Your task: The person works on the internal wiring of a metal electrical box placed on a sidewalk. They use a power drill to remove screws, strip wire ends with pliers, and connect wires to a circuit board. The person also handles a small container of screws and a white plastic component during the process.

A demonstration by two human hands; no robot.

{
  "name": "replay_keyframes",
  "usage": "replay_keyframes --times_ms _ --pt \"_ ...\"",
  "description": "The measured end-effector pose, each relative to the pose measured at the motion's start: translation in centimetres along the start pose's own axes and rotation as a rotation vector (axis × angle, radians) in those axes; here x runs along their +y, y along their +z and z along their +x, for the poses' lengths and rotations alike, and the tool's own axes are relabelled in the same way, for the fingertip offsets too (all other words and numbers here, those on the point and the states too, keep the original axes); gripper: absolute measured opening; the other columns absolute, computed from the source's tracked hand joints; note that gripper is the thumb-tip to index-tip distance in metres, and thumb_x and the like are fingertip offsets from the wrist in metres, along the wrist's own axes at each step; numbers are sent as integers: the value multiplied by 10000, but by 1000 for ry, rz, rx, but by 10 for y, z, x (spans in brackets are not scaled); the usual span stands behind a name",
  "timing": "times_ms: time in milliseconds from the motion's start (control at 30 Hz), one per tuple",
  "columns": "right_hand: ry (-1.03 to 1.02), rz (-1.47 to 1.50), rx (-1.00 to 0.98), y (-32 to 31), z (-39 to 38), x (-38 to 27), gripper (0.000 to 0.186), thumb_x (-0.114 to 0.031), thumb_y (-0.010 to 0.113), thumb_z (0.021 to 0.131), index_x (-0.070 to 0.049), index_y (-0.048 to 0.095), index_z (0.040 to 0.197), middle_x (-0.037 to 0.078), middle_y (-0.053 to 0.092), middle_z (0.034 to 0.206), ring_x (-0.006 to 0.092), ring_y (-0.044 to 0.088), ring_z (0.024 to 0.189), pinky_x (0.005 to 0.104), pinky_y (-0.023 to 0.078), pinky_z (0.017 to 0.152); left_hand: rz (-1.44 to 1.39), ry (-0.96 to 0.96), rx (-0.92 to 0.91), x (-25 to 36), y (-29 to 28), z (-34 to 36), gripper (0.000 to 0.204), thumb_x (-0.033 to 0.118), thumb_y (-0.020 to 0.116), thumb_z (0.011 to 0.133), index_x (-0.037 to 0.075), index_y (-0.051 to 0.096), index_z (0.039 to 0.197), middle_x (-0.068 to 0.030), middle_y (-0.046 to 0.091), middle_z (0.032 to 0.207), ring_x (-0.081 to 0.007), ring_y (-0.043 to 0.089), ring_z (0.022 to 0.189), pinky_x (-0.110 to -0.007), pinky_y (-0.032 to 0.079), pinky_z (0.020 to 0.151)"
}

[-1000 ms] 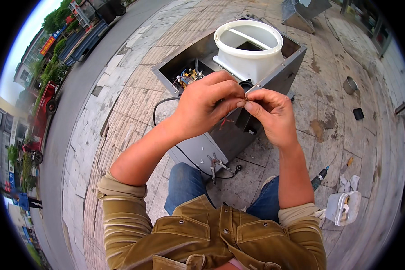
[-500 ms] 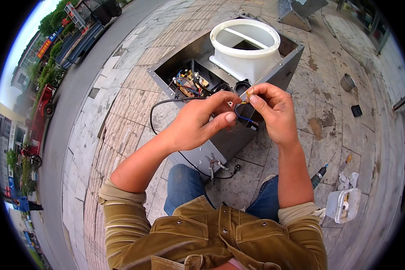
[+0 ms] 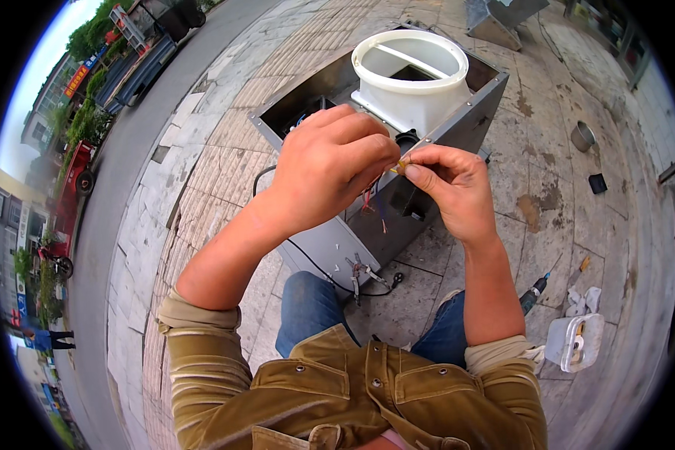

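Note:
My right hand (image 3: 457, 191) pinches a thin yellow wire (image 3: 396, 169) between thumb and forefinger. My left hand (image 3: 334, 169) is closed at the wire's other side, back upward, and its fingertips are partly hidden. Below the fingers dangle red wires (image 3: 367, 201) and a blue wire (image 3: 383, 217) with a coppery end. Both hands are above the near edge of a grey metal housing (image 3: 469, 120). A white round plastic duct (image 3: 405, 97) stands in it. My left hand hides most of the wiring compartment at its left.
On the housing's near panel lie pliers (image 3: 358, 271), beside a black cord's plug (image 3: 397, 279). To the right on the paving are a power screwdriver (image 3: 532, 294), a brush (image 3: 582, 266), a white tub (image 3: 553, 345) and a metal cup (image 3: 582, 136). A road (image 3: 101, 247) runs along the left.
My left hand has rolled over and risen, covering the wiring compartment. The blue wire, earlier reaching to the right, now hangs down. My right hand keeps its pinch nearly in place.

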State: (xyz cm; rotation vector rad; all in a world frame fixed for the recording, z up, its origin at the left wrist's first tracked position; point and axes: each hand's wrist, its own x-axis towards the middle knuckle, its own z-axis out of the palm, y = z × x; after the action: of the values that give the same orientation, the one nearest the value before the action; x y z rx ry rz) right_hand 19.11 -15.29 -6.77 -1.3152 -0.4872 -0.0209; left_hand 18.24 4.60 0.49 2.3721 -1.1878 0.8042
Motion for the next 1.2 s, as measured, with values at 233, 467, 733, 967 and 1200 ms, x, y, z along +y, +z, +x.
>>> replay_keyframes --times_ms 233,467,733,967,1200 --pt "51 58 -58 -5 -3 -8 138 -44 732 860 38 736 970 36 720 849 57 614 762 209 493 695 -3 133 15 2 1 9 222 99 777 649 102 700 857 -20 624 875 -209 595 767 -340 437 673" --pt "77 58 -119 -9 -3 -13 121 -45 735 855 37 741 944 30 714 824 56 615 756 209 495 688 25 312 36 -7 5 10 243 156 742 643 115 718 882 -15 640 932 -189 594 781 -333 428 669" --pt "131 14 -229 -15 -1 -11 92 -17 711 850 45 729 915 75 727 853 111 666 806 244 529 761 116 324 -17 -8 7 8 160 183 693 696 146 674 850 32 613 956 -146 596 857 -316 433 735" --pt "145 -102 -262 -13 -1 -15 99 -14 707 848 61 715 913 77 723 848 109 664 808 245 529 764 196 367 -80 -6 6 2 195 159 705 688 108 662 871 -3 601 956 -171 585 842 -329 428 716" --pt "88 -79 -218 -11 -2 -11 119 -27 708 849 63 710 928 50 707 788 52 603 730 231 493 662 194 317 -31 0 8 1 237 125 746 649 79 638 855 -41 598 944 -213 581 781 -355 435 670"
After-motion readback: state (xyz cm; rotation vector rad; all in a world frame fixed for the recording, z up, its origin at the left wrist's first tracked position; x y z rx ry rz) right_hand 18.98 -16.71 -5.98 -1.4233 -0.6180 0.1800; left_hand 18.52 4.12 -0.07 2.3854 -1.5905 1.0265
